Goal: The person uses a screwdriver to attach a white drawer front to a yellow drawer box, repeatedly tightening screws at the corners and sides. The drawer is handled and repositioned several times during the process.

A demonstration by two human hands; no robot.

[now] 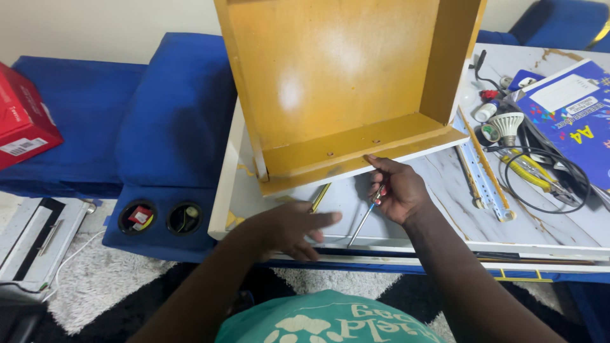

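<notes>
A yellow wooden drawer box [330, 82] stands tilted on the white marble-patterned table [445, 209], its open side facing me. My right hand [395, 188] is closed around a screwdriver [365, 216] with a red and blue handle, its shaft pointing down toward me; the fingertips touch the drawer's lower front edge. My left hand [289, 227] hovers flat over the table's near edge, fingers spread, holding nothing. A yellow-handled tool [319, 197] lies on the table just under the drawer.
Metal drawer rails [480, 178] lie right of the drawer. Further right are a white bulb [508, 124], a black cable [546, 184], yellow pliers [527, 171] and a blue paper pack [572, 114]. A blue sofa [127, 121] with cup holders [162, 218] and a red box [22, 117] sit left.
</notes>
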